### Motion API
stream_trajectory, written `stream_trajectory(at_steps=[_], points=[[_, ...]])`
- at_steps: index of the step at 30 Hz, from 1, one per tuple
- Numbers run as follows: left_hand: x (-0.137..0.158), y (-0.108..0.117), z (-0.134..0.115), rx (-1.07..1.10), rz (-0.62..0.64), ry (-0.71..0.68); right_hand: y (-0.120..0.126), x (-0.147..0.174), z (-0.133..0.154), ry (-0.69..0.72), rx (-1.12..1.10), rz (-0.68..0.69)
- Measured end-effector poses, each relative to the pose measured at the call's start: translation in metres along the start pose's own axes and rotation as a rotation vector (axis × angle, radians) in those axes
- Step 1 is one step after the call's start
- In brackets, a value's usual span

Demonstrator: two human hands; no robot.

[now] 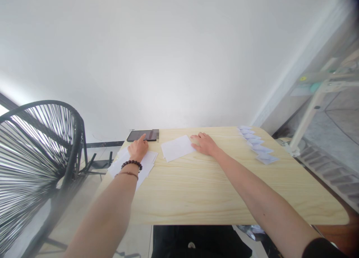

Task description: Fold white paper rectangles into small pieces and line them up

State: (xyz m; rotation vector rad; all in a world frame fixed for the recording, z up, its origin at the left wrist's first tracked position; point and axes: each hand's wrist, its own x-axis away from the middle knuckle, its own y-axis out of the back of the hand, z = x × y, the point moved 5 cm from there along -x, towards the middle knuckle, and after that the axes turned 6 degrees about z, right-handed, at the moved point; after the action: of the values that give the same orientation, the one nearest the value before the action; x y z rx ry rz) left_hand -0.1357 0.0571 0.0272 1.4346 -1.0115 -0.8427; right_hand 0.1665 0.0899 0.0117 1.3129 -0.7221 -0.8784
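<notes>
My left hand (138,148) reaches over the back left of the table, index finger stretched out at the screen of a dark phone (136,135). Nothing is in that hand. Beneath its wrist lie several loose white paper sheets (148,163), partly hidden by the forearm. My right hand (205,144) rests flat with fingers apart, fingertips at the right edge of a white sheet of paper (176,148). That sheet lies flat and slightly turned in the table's back middle; a second edge shows under its left side.
Several folded white paper pieces (254,141) stand in a row along the right side of the pale wooden table (196,190). A black corded chair (64,138) is at the left. The white wall (179,63) rises behind the table; a white metal frame (308,119) is at the right.
</notes>
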Motion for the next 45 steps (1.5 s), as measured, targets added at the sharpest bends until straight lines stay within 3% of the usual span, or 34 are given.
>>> stream_trajectory(at_steps=[9, 19, 23, 36, 45], points=[[-0.001, 0.001, -0.012, -0.018, -0.029, -0.051, -0.001, 0.0, -0.001, 0.015, 0.003, -0.015], [0.015, -0.003, -0.101, -0.038, -0.123, -0.437, -0.006, -0.003, -0.012, 0.059, -0.052, -0.046], [0.023, -0.012, -0.122, -0.033, -0.131, -0.559, -0.004, -0.003, -0.012, 0.1, -0.074, -0.039], [0.025, -0.024, -0.132, 0.048, -0.107, -0.695, 0.001, -0.008, -0.023, 0.135, -0.067, -0.069], [0.021, -0.03, -0.136, 0.107, -0.137, -0.711, -0.01, -0.037, -0.027, 0.05, -0.41, -0.137]])
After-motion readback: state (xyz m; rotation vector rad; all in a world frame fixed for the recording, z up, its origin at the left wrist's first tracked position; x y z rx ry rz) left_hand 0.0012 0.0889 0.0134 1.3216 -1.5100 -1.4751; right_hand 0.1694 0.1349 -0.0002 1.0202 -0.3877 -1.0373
